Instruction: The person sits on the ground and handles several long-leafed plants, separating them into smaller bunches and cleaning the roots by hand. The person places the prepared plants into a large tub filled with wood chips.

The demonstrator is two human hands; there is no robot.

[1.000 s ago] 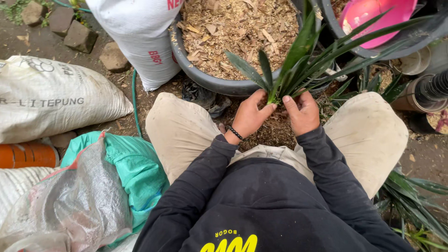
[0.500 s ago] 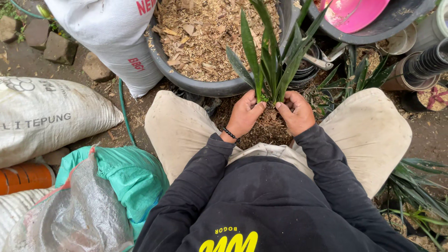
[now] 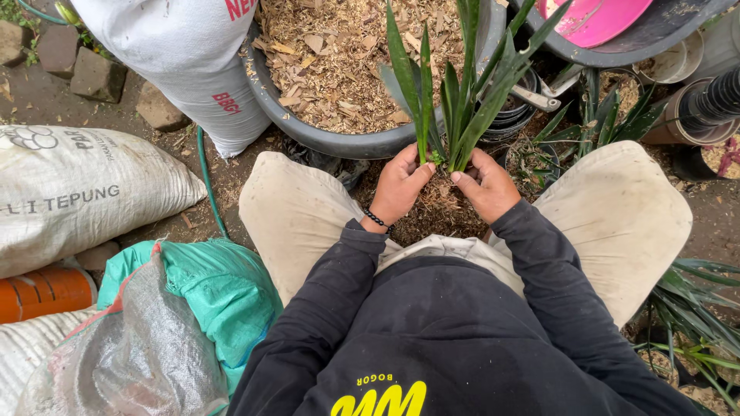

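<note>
Head view: the left hand (image 3: 401, 185) and right hand (image 3: 486, 185) each have their grip clamped on the base of the plant (image 3: 455, 92), which stands upright between the knees over loose soil (image 3: 439, 212). Just beyond sits a tub (image 3: 324, 139) of wood chips; a white sack (image 3: 185, 69) leans beside it.

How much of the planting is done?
The green plant already stands upright in the brown potting mix between the knees. Right now the left hand and right hand press around its base. Firming looks unfinished, and more leafy plants lie unplanted at the right.
</note>
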